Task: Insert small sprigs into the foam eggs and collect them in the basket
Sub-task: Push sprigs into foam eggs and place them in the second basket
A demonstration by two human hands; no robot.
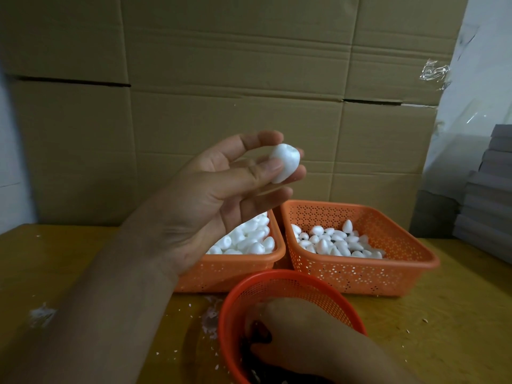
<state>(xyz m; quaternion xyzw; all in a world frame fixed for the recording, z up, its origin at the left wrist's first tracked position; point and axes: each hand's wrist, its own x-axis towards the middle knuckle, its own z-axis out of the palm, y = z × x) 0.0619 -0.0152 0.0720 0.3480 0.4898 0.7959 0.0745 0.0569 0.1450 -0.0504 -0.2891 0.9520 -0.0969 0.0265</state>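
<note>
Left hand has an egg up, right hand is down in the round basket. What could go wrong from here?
1. The egg is pinched only at the left hand's fingertips, in mid-air; it may slip and fall.
2. The right hand digs in the round basket, its fingertips hidden among dark bits; it may pull several sprigs or none.
3. Two square baskets sit side by side; the finished egg could land in the wrong one.
</note>
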